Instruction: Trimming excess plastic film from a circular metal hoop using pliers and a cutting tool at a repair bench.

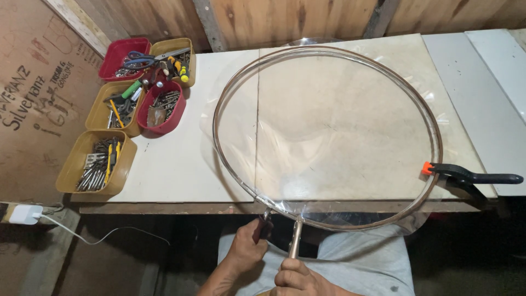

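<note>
A large metal hoop [427, 109] covered with clear plastic film [339, 126] lies on the pale workbench [181, 164], its near arc hanging over the front edge. My left hand [247, 249] grips a small dark-handled tool [264, 226] held up to the hoop's near rim. Beside it, my right hand [296, 278] closes around the hoop's metal handle stem [296, 238] below the rim. A black spring clamp with orange tips [466, 176] pinches the hoop's right side.
Several red and yellow plastic trays [98, 164] of bits, screwdrivers and scissors sit at the bench's left end. A white charger with cable [24, 215] lies lower left. White panels [487, 98] cover the right. Wooden walls stand behind.
</note>
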